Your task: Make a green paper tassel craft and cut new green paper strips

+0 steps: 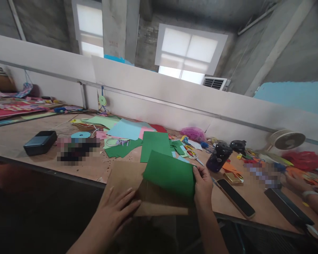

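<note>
My right hand (203,185) pinches a sheet of green paper (172,174) at its right edge, thumb on top. The sheet is tilted above a brown cardboard piece (124,173), which juts over the table's front edge. Lying on the left part of that cardboard is my left hand (119,208), fingers spread and flat. Behind the held sheet, another green sheet (155,143) rests on the table. To its left are several cut green paper pieces (123,150), fanned out.
Scissors (194,155), a dark tumbler (218,157), a phone (235,198) and a golden box (233,178) sit to the right. A black box (40,143) stands at the left. Coloured paper (128,128) lies toward the wall. Another person's hand (296,183) shows at far right.
</note>
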`<state>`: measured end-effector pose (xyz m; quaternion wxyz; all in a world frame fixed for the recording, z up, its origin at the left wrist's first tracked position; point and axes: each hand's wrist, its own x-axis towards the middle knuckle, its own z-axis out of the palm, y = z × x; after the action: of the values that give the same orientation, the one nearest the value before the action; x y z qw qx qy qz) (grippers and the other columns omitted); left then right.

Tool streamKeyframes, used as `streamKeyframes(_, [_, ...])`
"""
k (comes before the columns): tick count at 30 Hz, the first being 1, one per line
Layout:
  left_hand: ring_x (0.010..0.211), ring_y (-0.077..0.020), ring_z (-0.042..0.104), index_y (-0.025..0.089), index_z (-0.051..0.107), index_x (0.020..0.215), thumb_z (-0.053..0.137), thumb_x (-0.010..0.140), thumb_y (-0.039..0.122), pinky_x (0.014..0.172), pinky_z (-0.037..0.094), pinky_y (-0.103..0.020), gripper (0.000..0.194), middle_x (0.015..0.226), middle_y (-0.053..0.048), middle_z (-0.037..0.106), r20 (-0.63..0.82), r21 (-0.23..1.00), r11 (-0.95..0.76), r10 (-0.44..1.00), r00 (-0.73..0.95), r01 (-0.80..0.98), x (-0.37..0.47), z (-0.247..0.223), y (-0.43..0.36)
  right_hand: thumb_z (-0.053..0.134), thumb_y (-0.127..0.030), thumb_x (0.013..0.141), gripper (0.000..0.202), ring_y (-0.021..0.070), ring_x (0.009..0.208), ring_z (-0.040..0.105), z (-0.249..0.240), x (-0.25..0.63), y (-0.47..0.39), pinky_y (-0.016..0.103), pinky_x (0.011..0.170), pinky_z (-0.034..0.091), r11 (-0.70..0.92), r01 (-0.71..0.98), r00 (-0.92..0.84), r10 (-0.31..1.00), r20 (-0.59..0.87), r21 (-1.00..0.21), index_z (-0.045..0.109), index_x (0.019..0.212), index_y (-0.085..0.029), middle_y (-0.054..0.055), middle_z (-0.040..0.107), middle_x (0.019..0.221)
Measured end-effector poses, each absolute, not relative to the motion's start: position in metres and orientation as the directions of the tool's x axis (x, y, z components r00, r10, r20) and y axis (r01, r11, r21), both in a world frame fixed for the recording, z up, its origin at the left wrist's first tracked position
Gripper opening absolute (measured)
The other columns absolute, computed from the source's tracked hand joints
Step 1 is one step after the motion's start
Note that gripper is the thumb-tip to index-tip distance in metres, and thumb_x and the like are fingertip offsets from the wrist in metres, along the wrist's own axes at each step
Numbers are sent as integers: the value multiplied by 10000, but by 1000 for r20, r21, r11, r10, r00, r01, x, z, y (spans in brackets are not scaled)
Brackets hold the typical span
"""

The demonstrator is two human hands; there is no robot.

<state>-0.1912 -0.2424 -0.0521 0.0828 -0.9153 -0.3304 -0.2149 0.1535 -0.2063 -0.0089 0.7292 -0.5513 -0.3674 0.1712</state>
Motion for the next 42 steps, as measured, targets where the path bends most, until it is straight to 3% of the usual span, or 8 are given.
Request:
streamKeyframes(10, [1304, -328, 513, 331, 623, 1303, 577, 884, 341, 1096, 351, -536, 421, 1394, -57, 576, 146, 398, -506, 859, 491, 765, -193, -2, -235, 738, -503, 691, 353, 161, 656, 558, -4, 140, -206, 273, 613, 452, 331, 20, 618, 738, 272, -943, 653, 821, -186, -22, 622, 692])
streamKeyframes(16, [1376, -288, 427, 277, 426, 1470, 441, 917, 590, 1088, 405, -428, 635, 1508, -60, 456, 143, 947, -199, 964, 222, 251, -169, 43, -239, 766, -494, 663, 367, 169, 656, 583, -9, 148, -205, 277, 602, 461, 300, -28, 597, 771, 224, -954, 663, 852, -197, -23, 638, 703])
streamKeyframes(20, [1413, -284, 365, 268, 516, 1385, 515, 884, 594, 1128, 349, -432, 598, 1524, -64, 434, 158, 983, -179, 941, 300, 43, -155, 43, -236, 783, -495, 638, 396, 164, 650, 588, -12, 150, -204, 274, 595, 465, 270, -83, 598, 784, 169, -959, 651, 880, -211, -34, 655, 726])
streamKeyframes(24, [1313, -312, 476, 224, 647, 1171, 641, 790, 587, 990, 480, -375, 526, 1479, -94, 473, 154, 984, -173, 934, 323, 31, -146, 25, -231, 785, -501, 624, 435, 170, 656, 599, -11, 151, -204, 283, 592, 476, 249, -106, 602, 787, 137, -963, 636, 907, -206, -26, 674, 762])
streamKeyframes(28, [1011, -269, 624, 181, 669, 859, 711, 727, 540, 676, 511, -260, 385, 1064, -90, 679, 167, 983, -179, 961, 221, 38, -143, 17, -229, 755, -514, 653, 394, 184, 660, 601, -11, 152, -202, 302, 602, 481, 273, 13, 603, 765, 226, -962, 649, 842, -185, -11, 651, 713])
streamKeyframes(32, [530, -111, 492, 171, 575, 692, 701, 729, 553, 471, 342, -205, 404, 604, 33, 537, 40, 999, -39, 976, 214, -9, -147, 12, -228, 745, -502, 671, 370, 173, 659, 585, -7, 144, -204, 303, 635, 483, 320, 30, 637, 724, 264, -947, 647, 827, -180, -16, 626, 700])
streamKeyframes(37, [653, -151, 595, 176, 586, 806, 777, 654, 469, 586, 450, -245, 381, 710, 11, 628, 96, 995, -89, 979, 182, -45, -154, 8, -220, 740, -484, 710, 360, 136, 650, 528, 5, 132, -216, 263, 618, 439, 369, 19, 656, 697, 290, -929, 623, 873, -185, -31, 597, 744])
streamKeyframes(42, [897, -252, 682, 170, 506, 1283, 753, 714, 487, 784, 538, -374, 697, 889, -56, 721, 153, 980, -123, 968, 199, -154, -149, 22, -216, 721, -477, 748, 334, 143, 695, 523, 14, 124, -225, 260, 635, 414, 407, 88, 647, 671, 363, -909, 619, 868, -182, -16, 600, 782])
